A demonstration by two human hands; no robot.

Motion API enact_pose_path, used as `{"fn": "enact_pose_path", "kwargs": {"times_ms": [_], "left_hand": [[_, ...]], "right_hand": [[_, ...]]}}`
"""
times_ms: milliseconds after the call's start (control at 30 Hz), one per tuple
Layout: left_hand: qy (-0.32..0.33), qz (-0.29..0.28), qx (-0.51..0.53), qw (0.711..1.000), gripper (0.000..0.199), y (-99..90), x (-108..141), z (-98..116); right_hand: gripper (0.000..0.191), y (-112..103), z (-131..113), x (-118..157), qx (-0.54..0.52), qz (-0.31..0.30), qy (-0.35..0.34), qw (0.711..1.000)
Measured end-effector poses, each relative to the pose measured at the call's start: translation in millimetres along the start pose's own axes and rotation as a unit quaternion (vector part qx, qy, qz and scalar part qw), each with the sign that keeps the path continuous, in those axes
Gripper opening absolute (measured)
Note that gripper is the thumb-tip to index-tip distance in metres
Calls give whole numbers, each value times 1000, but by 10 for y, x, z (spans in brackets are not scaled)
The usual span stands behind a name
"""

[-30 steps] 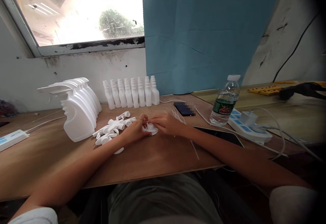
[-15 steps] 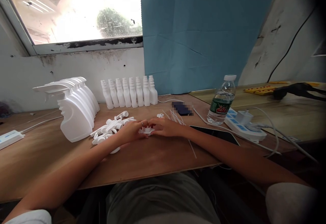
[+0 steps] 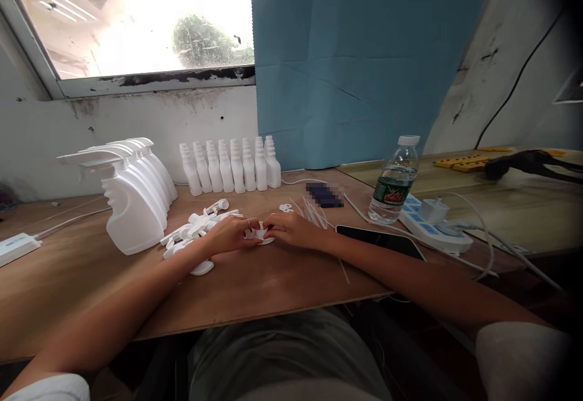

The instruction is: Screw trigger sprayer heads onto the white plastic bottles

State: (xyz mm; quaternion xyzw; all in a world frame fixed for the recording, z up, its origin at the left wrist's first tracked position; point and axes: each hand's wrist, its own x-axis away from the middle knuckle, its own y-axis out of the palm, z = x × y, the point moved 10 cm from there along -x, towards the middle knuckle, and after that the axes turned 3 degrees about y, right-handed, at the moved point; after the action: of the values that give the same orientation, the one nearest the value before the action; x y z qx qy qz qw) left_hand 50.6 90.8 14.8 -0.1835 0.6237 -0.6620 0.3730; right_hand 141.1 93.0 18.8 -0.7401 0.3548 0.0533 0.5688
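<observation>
Low over the table, my left hand (image 3: pixel 230 234) and my right hand (image 3: pixel 294 229) meet fingertip to fingertip. Both are closed on one white plastic spray-head part (image 3: pixel 261 235); the fingers hide some of its shape. Just left of my left hand lies a loose heap of white plastic sprayer parts (image 3: pixel 197 226), partly behind that wrist. Beyond my right hand are small white rings (image 3: pixel 286 208) and several thin clear tubes (image 3: pixel 315 211), some passing under the forearm.
Assembled white spray bottles (image 3: pixel 134 212) stand in a row on the left. White bottles without heads (image 3: pixel 235 173) line the wall. To the right are a dark pixelated object (image 3: pixel 324 195), a black tablet (image 3: pixel 382 240), a water bottle (image 3: pixel 394 185) and a power strip (image 3: pixel 437 231) with cables.
My fingers have shifted slightly around the white part, which now shows a little more between them. The view has moved very slightly; everything on the table stays in place.
</observation>
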Motion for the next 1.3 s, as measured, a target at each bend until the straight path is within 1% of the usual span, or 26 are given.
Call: {"fn": "enact_pose_path", "kwargs": {"times_ms": [100, 167, 200, 267, 300, 367, 433, 500, 533, 600, 733, 800, 900, 1000, 1100, 1200, 1300], "left_hand": [[-5, -1, -21, 1000, 27, -3, 3, 26], [-13, 0, -23, 1000, 27, -1, 8, 41], [-20, 3, -16, 1000, 29, -1, 9, 42], [-38, 15, 8, 999, 35, -11, 10, 34], [-44, 20, 22, 999, 38, -12, 9, 32], [-45, 22, 41, 998, 42, -10, 1, 42], [-30, 19, 49, 998, 39, -5, -11, 81], [-18, 24, 55, 998, 36, -19, -20, 103], [-17, 25, 58, 998, 36, -22, -24, 105], [-16, 24, 62, 998, 36, -17, -29, 104], [-6, 32, 61, 998, 34, -9, -30, 131], [-6, 38, 58, 998, 34, -7, -23, 139], [-1, 35, 56, 998, 33, 11, -15, 155], [17, 30, 55, 998, 32, 21, -13, 184], [9, 34, 54, 998, 30, 20, -12, 161], [-5, 26, 56, 998, 31, 43, -13, 136], [1, 19, 53, 998, 32, 49, -11, 162]], "right_hand": [[15, -85, -54, -19, 4, 8, 6, 1000], [21, -247, -30, -46, -18, 36, 19, 999], [23, -360, 22, -55, -28, 57, 35, 997], [23, -607, 201, -53, -12, 99, 82, 992], [22, -713, 310, -41, 23, 107, 108, 988], [26, -846, 581, 1, 122, 85, 173, 974], [24, -894, 886, 79, 199, 37, 245, 948], [18, -861, 1108, 154, 226, -8, 289, 930], [16, -811, 1173, 177, 223, -28, 299, 927], [15, -683, 1218, 195, 205, -59, 304, 928], [26, -463, 1193, 196, 199, -92, 311, 925], [29, -413, 1207, 205, 205, -94, 324, 919], [35, -405, 1271, 233, 213, -84, 353, 907], [32, -433, 1318, 263, 222, -71, 379, 896], [32, -463, 1328, 283, 224, -61, 393, 890], [42, -489, 1355, 309, 220, -57, 408, 884], [54, -505, 1403, 337, 213, -52, 426, 878]]}}
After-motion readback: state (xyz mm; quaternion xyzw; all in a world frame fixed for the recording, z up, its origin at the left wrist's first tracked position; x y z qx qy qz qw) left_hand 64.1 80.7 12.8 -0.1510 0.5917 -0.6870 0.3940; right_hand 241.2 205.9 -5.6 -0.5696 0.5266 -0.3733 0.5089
